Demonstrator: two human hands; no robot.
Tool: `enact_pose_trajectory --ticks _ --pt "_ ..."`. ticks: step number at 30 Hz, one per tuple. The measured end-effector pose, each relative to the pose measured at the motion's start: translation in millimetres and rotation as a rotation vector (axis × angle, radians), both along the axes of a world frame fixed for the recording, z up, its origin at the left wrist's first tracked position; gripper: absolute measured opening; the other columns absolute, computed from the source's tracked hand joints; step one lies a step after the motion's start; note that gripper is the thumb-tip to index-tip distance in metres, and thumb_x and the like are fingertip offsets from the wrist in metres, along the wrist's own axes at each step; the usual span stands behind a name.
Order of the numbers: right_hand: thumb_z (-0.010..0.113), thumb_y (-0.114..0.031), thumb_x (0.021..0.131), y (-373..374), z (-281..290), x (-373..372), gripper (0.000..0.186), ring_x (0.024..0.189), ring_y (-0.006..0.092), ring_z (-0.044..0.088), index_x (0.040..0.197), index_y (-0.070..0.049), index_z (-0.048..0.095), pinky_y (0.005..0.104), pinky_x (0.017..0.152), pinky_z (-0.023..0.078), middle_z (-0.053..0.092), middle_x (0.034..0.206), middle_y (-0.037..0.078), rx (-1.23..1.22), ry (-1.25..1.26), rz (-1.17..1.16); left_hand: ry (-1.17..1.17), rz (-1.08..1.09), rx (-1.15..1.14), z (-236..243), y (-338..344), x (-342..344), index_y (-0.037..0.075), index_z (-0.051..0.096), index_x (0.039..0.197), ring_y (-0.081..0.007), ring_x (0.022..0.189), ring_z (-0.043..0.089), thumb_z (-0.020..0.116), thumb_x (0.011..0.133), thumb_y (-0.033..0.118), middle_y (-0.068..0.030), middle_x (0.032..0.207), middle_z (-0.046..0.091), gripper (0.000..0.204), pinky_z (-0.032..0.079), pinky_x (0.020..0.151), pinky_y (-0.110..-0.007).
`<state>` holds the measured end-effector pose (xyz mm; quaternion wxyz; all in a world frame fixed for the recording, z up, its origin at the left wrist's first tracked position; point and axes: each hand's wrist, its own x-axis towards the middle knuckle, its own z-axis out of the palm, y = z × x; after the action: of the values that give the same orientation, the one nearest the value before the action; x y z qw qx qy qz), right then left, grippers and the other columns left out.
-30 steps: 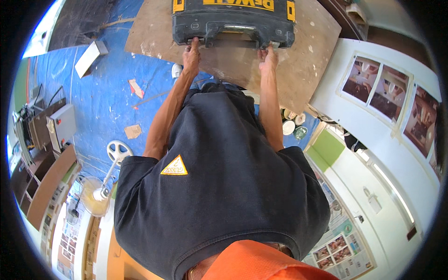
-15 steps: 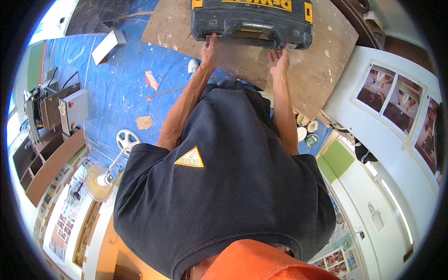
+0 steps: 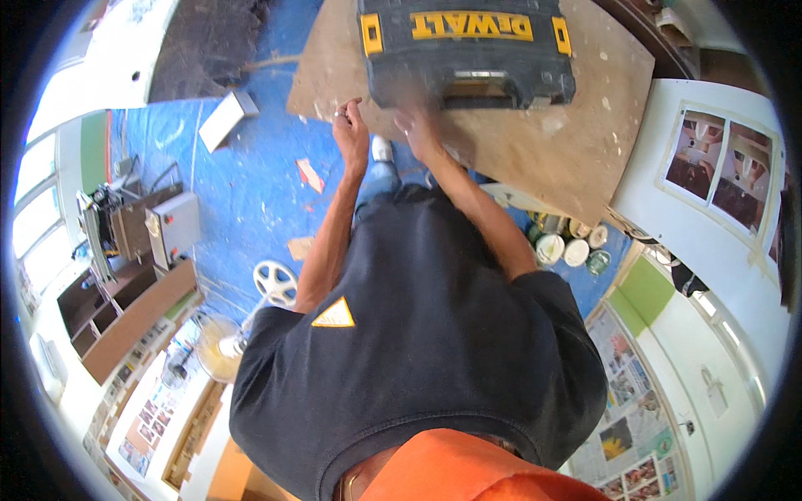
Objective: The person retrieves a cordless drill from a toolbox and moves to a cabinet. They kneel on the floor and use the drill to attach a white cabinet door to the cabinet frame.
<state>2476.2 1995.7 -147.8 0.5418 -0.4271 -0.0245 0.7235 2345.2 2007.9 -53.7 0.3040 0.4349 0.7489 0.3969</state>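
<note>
A black tool case (image 3: pixel 489 73) with yellow side latches and a yellow label lies on the wooden board, its carry handle facing me. My right hand (image 3: pixel 419 132) is at the left part of the case's front edge. Its fingertips are smeared by motion, so their grip does not show. Just off the case's left front corner, my left hand (image 3: pixel 351 138) hangs in the air over the board's edge. Its fingers are curled and drawn together, with a ring on one. Whatever they hold, if anything, is too small to make out.
The case rests on a paint-spotted wooden board (image 3: pixel 576 159). Blue sheeting (image 3: pixel 242 184) covers the floor, with a white box (image 3: pixel 227 121) lying on it. Several paint cans (image 3: pixel 576 252) stand below the board's right side. A fan (image 3: pixel 219 346) is at lower left.
Both hands have left their places at the case's front edge corners. The right has swung left along the edge; the left has drawn back and curled. The case sits lower in view.
</note>
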Motion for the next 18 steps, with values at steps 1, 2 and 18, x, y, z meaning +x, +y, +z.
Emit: enact_pose_trajectory --ticks 1,2,18 --pt "0.052 -0.029 0.098 -2.5 -4.8 -2.6 0.042 0.122 0.0248 0.050 0.132 -0.006 0.047 0.0397 0.100 0.045 0.056 0.127 0.009 0.059 -0.143 0.029 0.120 -0.062 0.161 9.3 12.7 1.5 0.001 0.068 0.103 -0.0194 0.057 0.050 0.048 0.098 0.026 -0.0144 0.072 0.061 0.032 0.040 0.055 -0.036" --pt "0.054 -0.030 0.097 3.1 -9.6 -6.1 0.047 0.115 0.0223 0.054 0.136 -0.007 0.044 0.0382 0.099 0.045 0.055 0.129 0.009 -0.046 -0.071 -0.025 0.153 -0.084 0.067 19.1 26.0 4.3 0.003 0.068 0.103 -0.0272 0.064 0.060 0.048 0.099 0.026 -0.0179 0.078 0.064 0.031 0.045 0.061 -0.038" --pt "0.083 -0.045 0.073 6.6 38.3 -43.7 0.055 0.053 0.0067 0.047 0.095 -0.007 0.050 0.0229 0.046 0.039 0.053 0.069 0.000 -0.174 -0.326 -0.470 0.307 -0.875 0.316 39.8 104.2 58.6 0.015 0.061 0.107 -0.0376 0.075 0.066 0.047 0.098 0.030 -0.0180 0.077 0.067 0.022 0.052 0.065 -0.047"
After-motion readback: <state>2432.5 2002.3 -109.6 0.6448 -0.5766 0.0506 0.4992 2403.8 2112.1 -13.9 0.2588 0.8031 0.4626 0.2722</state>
